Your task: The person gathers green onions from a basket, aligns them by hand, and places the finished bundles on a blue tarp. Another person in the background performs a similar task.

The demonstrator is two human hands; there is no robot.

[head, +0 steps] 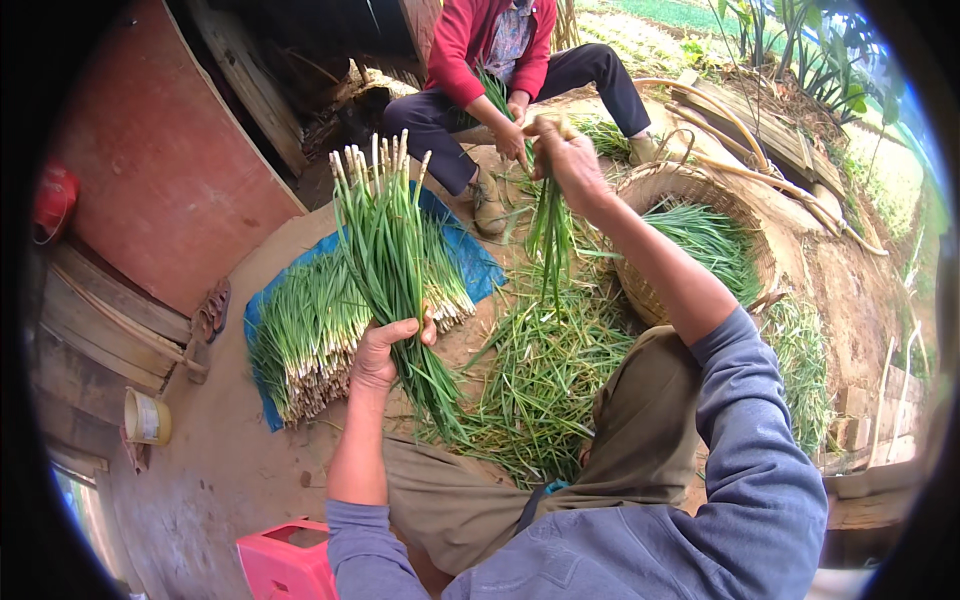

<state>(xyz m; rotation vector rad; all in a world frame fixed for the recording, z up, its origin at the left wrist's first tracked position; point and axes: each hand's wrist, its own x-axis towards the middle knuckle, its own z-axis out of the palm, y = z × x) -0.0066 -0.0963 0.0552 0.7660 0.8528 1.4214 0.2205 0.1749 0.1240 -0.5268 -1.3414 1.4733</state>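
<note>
My left hand (386,349) grips a bunch of long green leafy stalks (386,247), like garlic chives, with the pale stem ends up and the leaf tips hanging down. My right hand (566,161), raised at the upper centre, holds a smaller clump of green leaves (551,232) that dangles below it. Behind my left hand, many bundled stalks (307,322) lie in rows on a blue sheet (484,262). Loose leaves and trimmings (551,375) are heaped on the ground between my legs.
A co-worker (499,90) in a red jacket sits opposite, hands on green stalks, close to my right hand. A wicker basket (637,281) of greens stands at the right. A pink plastic stool (289,562) is at lower left, a yellowish bucket (148,416) farther left.
</note>
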